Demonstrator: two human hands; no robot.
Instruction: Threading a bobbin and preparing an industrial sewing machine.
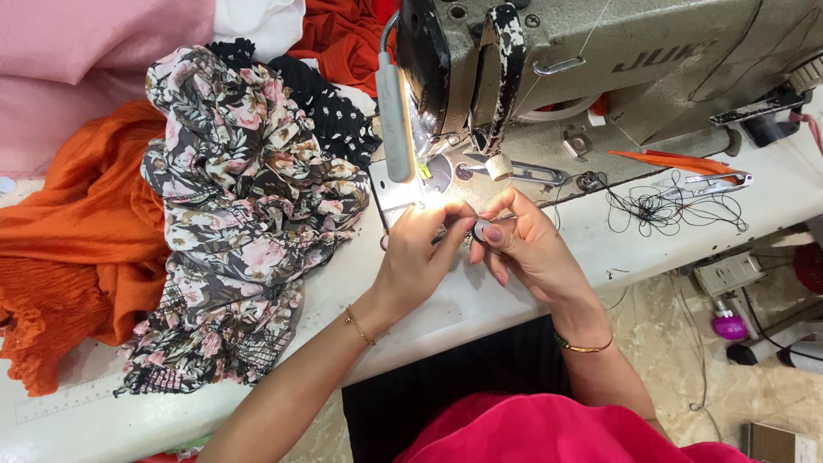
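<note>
Small round metal bobbin (481, 228), fingertip-pinched

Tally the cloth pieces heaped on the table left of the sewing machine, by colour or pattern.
Pink cloth: 1
White cloth: 1
Orange cloth: 1
Rust-red cloth: 1
Black dotted cloth: 1
Floral cloth: 1
Total: 6, counting each colour as one piece; folds may hide more.
</note>
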